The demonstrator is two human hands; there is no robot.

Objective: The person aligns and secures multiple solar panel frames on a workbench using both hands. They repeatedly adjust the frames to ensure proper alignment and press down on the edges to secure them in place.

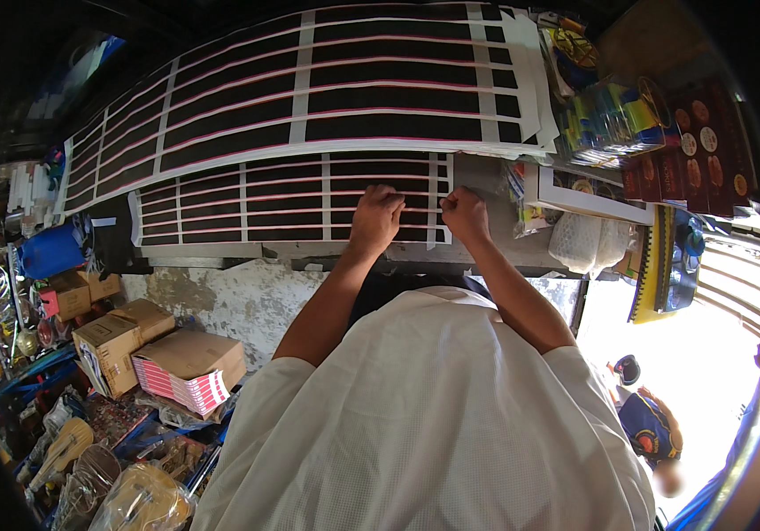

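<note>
A black printed sheet (282,205) with white and pink lines lies on the grey bench in front of me. My left hand (378,214) rests on it near its right end, fingers curled and pressed together. Just past the sheet's right edge is my right hand (466,216), also closed, with its fingertips beside the white margin strip (439,199). What either hand pinches, if anything, is too small to make out. Behind the sheet, a thick stack of larger sheets (397,133) with the same pattern spans the bench, its white edges uneven at the right.
Bubble-wrapped goods (585,241) and a white box frame (592,199) sit at the bench's right. Dark red boxes (694,146) stand behind them. Cardboard boxes (189,354) and plastic-wrapped goods (145,496) are piled at the lower left. A blue container (50,251) is at the left.
</note>
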